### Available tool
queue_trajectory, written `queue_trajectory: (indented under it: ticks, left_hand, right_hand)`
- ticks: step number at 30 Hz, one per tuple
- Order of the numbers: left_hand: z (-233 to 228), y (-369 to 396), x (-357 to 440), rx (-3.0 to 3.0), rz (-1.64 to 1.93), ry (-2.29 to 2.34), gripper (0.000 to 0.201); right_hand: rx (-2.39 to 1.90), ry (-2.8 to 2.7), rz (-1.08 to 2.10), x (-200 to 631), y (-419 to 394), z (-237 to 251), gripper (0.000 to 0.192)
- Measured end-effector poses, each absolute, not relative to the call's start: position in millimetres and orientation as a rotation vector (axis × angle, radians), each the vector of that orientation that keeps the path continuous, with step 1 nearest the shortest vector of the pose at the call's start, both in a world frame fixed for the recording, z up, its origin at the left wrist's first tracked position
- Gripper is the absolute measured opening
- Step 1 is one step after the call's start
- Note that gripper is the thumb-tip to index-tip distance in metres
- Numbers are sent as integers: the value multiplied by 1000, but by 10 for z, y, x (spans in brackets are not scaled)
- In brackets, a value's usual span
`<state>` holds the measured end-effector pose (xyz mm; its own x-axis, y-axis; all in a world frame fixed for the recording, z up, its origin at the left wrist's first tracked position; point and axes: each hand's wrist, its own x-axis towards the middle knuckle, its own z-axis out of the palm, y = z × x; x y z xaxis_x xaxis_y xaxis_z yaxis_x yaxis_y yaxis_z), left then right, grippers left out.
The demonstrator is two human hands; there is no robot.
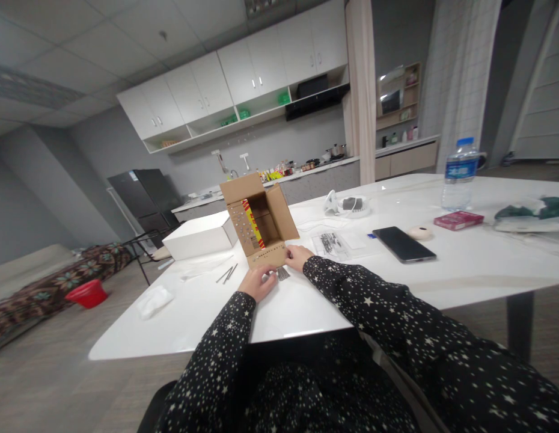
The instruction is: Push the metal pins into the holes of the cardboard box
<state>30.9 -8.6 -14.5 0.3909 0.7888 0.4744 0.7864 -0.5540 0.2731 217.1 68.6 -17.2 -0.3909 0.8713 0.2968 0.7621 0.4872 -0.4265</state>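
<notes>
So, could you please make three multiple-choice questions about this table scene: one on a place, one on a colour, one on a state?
1. Where does the dark phone lie?
A. on the white box
B. flat on the white table, right of the cardboard box
C. inside the cardboard box

2. What colour is the cap of the water bottle?
A. blue
B. red
C. green

3. In what state is the cardboard box?
A. taped shut
B. crushed flat
C. open, with its flaps spread

Answers:
1 B: the phone rests on the bare table, between the cardboard box and the small red packet.
2 A: the cap on top of the bottle shows blue.
3 C: the flaps stand apart and the inside shows, while the left hand and right hand are at its near edge.
</notes>
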Motion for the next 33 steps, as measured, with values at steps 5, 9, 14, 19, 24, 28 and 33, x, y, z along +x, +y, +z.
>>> queue_trajectory:
  ticks: [5, 9, 14, 19, 24, 28, 33]
  left_hand:
    - [-165, -59, 301, 2651, 922, 1425, 22]
    - [-179, -36, 301, 2663, 943, 1386, 23]
    - [-158, -44, 318, 2652, 983, 1333, 24]
    - [-122, -93, 351, 2553, 1012, 1403, 25]
    - [-122, -98, 359, 2495, 1075, 1434, 24]
    - [-151, -52, 321, 2438, 1119, 1468, 25]
    - [-129, -30, 295, 2446, 1337, 1486, 24]
  right_hand:
    - [-1333, -2245, 299, 2167, 705, -193, 14]
    - [-1331, -2243, 293, 2164, 708, -200, 14]
    - [-1350, -2252, 301, 2167, 706, -194, 15]
    - [-1354, -2254, 292, 2165, 716, -199, 16]
    - [-1350, -2252, 280, 2157, 739, -224, 17]
    - [-1341, -2244, 269, 2155, 753, -245, 15]
    - [-1329, -2236, 289, 2157, 743, -241, 13]
